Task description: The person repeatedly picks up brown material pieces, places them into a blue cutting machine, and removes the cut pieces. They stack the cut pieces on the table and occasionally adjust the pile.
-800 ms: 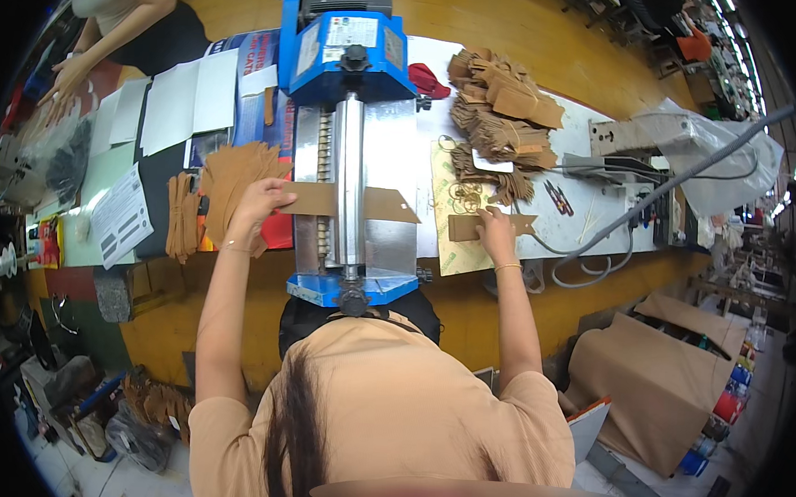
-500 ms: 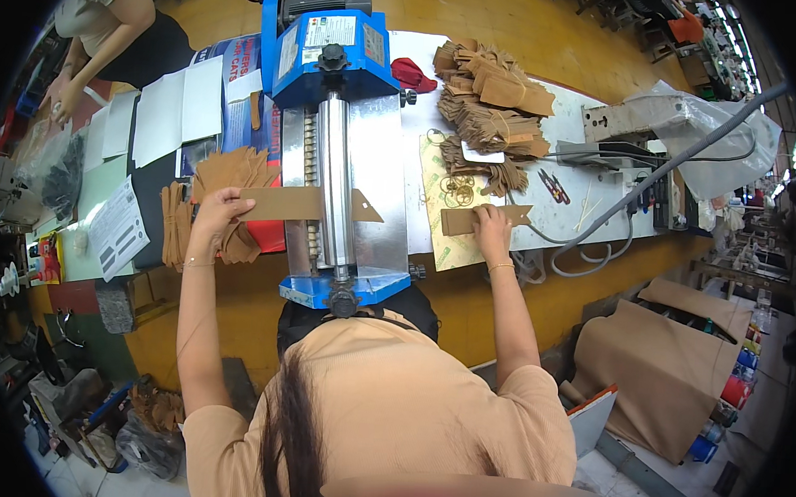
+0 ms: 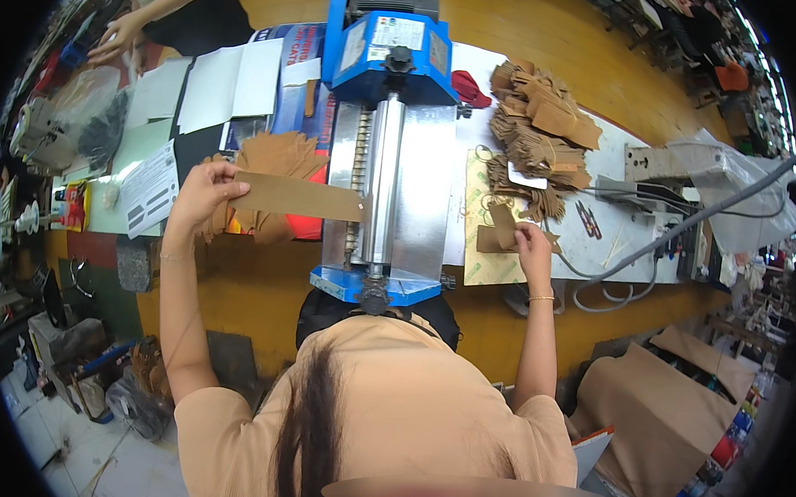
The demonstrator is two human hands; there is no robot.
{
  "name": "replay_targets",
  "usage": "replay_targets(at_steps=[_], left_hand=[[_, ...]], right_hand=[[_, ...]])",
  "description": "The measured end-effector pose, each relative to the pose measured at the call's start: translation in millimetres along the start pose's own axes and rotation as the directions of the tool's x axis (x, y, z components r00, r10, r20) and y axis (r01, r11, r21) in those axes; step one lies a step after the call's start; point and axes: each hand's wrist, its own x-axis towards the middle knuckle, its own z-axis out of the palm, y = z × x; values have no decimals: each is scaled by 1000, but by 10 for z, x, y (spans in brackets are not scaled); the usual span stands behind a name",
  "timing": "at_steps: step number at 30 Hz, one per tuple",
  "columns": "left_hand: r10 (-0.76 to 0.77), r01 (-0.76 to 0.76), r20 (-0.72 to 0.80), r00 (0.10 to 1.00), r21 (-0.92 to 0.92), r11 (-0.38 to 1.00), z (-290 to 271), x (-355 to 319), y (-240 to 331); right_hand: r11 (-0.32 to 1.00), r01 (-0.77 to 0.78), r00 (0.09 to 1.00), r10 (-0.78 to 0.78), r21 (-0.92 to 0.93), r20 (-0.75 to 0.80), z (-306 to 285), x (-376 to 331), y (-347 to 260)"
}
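Note:
My left hand (image 3: 208, 194) pinches the left end of a flat brown leather strip (image 3: 302, 198) between thumb and fingers. The strip's other end reaches the near side of a shiny steel roller (image 3: 384, 180) on a blue roller machine (image 3: 394, 68); nothing of it shows right of the roller. To the right, my right hand (image 3: 534, 249) grips a smaller brown leather piece (image 3: 504, 225), tilted up over more brown pieces (image 3: 493, 241) lying on a yellowish sheet (image 3: 482, 273). Beneath my left hand's strip spreads a fanned pile of brown leather pieces (image 3: 277, 152).
Bundled brown leather pieces (image 3: 549, 121) are heaped right of the machine, beside a red cloth (image 3: 470, 88). Pliers-like tools (image 3: 589, 219) and a thick grey cable (image 3: 650, 239) lie farther right. A co-worker's hand (image 3: 116, 38) shows at the far left. White sheets (image 3: 231, 82) cover the left table.
The leather strip has moved left, so its end no longer passes beyond the roller. My right hand has raised a leather piece from the sheet. The whole view has shifted.

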Motion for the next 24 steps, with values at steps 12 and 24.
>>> replay_targets(at_steps=[12,24], left_hand=[[456,-254,-101,884,715,651,-271,425,548],[-247,97,11,969,902,421,3,22,-844]], right_hand=[[952,-20,1000,13,305,25,58,171,-539],[916,-100,984,33,388,175,-12,250,-827]])
